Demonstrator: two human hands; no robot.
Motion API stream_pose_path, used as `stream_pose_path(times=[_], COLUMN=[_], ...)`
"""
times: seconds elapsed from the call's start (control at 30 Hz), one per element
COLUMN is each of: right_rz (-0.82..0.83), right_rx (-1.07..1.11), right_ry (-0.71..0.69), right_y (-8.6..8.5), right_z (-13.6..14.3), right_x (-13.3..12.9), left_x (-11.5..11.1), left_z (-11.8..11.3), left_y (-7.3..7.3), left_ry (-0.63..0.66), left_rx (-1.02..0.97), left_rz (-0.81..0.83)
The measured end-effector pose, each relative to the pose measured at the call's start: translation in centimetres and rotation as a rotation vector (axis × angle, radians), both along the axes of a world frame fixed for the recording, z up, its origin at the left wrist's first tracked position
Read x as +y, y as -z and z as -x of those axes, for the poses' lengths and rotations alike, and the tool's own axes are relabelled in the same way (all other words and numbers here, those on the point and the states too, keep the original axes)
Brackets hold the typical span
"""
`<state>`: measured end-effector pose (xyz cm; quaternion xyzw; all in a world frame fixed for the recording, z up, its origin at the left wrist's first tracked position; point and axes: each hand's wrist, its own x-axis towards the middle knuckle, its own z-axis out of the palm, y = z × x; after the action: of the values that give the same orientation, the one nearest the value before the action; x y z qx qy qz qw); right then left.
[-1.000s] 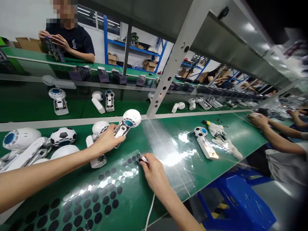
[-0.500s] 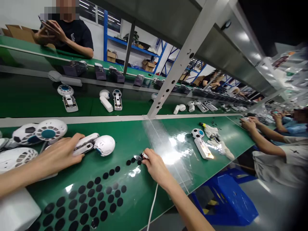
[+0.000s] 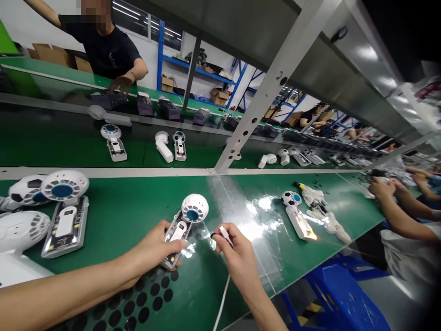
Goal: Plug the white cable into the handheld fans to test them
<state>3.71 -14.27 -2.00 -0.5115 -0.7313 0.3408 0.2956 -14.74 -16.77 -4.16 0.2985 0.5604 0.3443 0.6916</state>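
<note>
My left hand (image 3: 156, 250) grips a white handheld fan (image 3: 178, 232) by its clear-cased handle, with the round head and its blue centre tilted up to the right. The inner parts and a small display show through the case. Just to the right, my right hand (image 3: 237, 250) is closed on a white USB cable (image 3: 225, 235), whose plug sticks up from the fingers and whose cord (image 3: 222, 301) runs down over the table edge. A small dark round piece (image 3: 212, 236) shows at my right fingertips. Flat black discs (image 3: 141, 299) lie in rows below my left forearm.
More fans (image 3: 65, 220) stand and lie at the left. A soccer-patterned fan (image 3: 296, 216) and white gloves (image 3: 329, 223) lie at the right. A metal post (image 3: 253, 115) rises behind the green table; fans line the belt beyond. A person (image 3: 106, 50) stands opposite; a co-worker's hands (image 3: 382, 186) work at right.
My left hand has brought a fan from the left group to the middle and turned it display side up. My right hand has lifted off the table beside the discs, still with the cable.
</note>
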Motion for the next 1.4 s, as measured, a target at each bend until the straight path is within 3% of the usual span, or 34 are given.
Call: stream_pose_path(times=[0.07,0.17,0.3,0.43,0.53,0.7,0.8,1.4], right_rz=[0.137,0.208,0.207,0.224,0.230,-0.170,-0.255,-0.291], right_rx=[0.162,0.312,0.547,0.579,0.459,0.013,-0.101,-0.175], right_ry=[-0.069,-0.206,-0.103,-0.091,-0.204,-0.316,-0.316,-0.319], right_y=[-2.1,-4.1,-4.3,-5.1,-6.3,-6.9,-6.5,-6.6], right_z=[0.8,2.6,3.7,3.6,3.9,5.2,5.7,6.7], right_x=[-1.0,-0.9,2.8,4.8,3.2,0.6,0.9,0.6], left_x=[0.1,-0.4,-1.7,-2.0,-1.3,-0.6,-0.8,-1.1], left_z=[0.2,0.2,0.1,0.4,0.8,1.5,1.7,2.0], left_y=[0.2,-0.6,-2.2,-3.1,-3.5,-4.1,-4.3,-5.4], left_ry=[0.017,0.047,0.111,0.145,0.087,0.100,0.106,0.082], left_rx=[0.021,0.070,0.157,0.137,0.118,0.179,0.209,0.263], left_rz=[-0.045,-0.090,-0.190,-0.290,-0.325,-0.399,-0.410,-0.416])
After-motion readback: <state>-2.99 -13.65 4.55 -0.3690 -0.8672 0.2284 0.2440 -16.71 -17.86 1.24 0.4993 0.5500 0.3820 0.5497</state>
